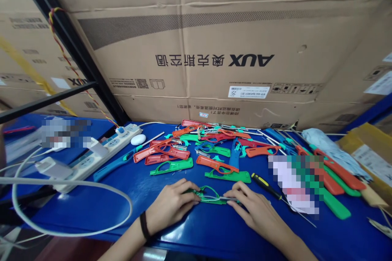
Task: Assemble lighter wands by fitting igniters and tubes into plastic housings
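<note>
A green lighter casing [216, 201] with a trigger loop and a thin pale wire or tube along it lies low over the blue tabletop. My left hand [174, 202] pinches its left end, thumb and fingers closed together. At the other end, my right hand [249, 204] has its thumb and fingers closed on the casing, near a slim metallic part. My fingertips hide both ends. Just beyond my hands lie another green casing half [228, 176] and an orange casing half [217, 164]. A black-and-yellow screwdriver [266, 185] rests right of my right hand.
A pile of red casing halves [167, 153] and other loose parts spreads at the back. Long-nosed lighters [339, 167] lie at right, beside a blurred patch. A white power strip [92, 161] and looping cable [128, 200] occupy the left. A cardboard box [196, 36] walls the back.
</note>
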### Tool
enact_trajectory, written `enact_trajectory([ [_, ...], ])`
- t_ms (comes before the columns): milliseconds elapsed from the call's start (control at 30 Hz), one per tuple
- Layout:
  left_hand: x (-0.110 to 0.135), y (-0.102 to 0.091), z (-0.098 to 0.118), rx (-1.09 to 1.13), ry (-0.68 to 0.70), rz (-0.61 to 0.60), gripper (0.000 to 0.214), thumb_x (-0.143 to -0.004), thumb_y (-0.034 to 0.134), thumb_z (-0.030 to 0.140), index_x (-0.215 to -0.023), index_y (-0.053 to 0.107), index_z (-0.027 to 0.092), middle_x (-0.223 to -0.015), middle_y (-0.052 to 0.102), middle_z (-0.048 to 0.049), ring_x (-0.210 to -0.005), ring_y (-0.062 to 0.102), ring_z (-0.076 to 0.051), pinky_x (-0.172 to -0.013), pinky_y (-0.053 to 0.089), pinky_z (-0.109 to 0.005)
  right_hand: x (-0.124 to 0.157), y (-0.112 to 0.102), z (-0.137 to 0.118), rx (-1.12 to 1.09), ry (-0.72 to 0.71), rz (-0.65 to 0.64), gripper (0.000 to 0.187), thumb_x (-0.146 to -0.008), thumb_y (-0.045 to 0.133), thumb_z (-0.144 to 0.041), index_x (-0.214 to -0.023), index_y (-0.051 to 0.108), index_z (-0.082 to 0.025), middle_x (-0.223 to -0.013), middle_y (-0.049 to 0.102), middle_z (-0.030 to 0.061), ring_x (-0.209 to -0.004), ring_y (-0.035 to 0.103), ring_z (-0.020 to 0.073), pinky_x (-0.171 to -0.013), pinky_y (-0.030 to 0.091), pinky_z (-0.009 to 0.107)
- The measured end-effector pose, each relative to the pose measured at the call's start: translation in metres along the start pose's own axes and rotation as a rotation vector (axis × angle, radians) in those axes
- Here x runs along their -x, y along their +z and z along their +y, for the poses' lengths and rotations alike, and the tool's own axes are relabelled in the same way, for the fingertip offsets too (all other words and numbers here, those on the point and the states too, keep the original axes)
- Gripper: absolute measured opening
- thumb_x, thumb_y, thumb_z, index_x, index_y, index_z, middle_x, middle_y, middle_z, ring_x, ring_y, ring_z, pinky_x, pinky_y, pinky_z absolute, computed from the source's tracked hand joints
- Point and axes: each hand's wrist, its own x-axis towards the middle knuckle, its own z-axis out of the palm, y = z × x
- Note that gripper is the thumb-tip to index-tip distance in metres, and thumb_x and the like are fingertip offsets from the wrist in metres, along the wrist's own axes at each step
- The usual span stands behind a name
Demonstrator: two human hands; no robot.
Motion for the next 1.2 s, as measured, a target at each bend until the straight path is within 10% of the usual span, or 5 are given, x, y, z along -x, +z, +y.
enact_trajectory([
  [700, 0.003, 0.007, 0.004, -0.028, -0.007, 0.076, 0.017, -0.093, 0.049, 0.019, -0.095, 0.066, 0.023, -0.104, 0.064, -0.0033, -0.086, 0.059, -0.015, -0.072, 0.05, -0.023, -0.002, 0.009, 0.005, 0.175, -0.224, 0.231, 0.026, -0.092, 0.047, -0.012, -0.095, 0.068, -0.027, -0.08, 0.065, -0.0006, -0.076, 0.062, 0.0136, -0.084, 0.044, 0.032],
  [1200, 0.005, 0.011, 0.001, 0.009, -0.013, 0.075, 0.018, -0.094, 0.048, 0.019, -0.096, 0.065, 0.024, -0.107, 0.063, -0.0029, -0.089, 0.059, -0.016, -0.077, 0.049, -0.026, 0.016, 0.038, -0.018, 0.589, -0.185, 0.265, 0.033, -0.076, 0.05, -0.013, -0.105, 0.065, -0.017, -0.124, 0.062, 0.0143, -0.096, 0.062, 0.0258, -0.085, 0.044, 0.045],
])
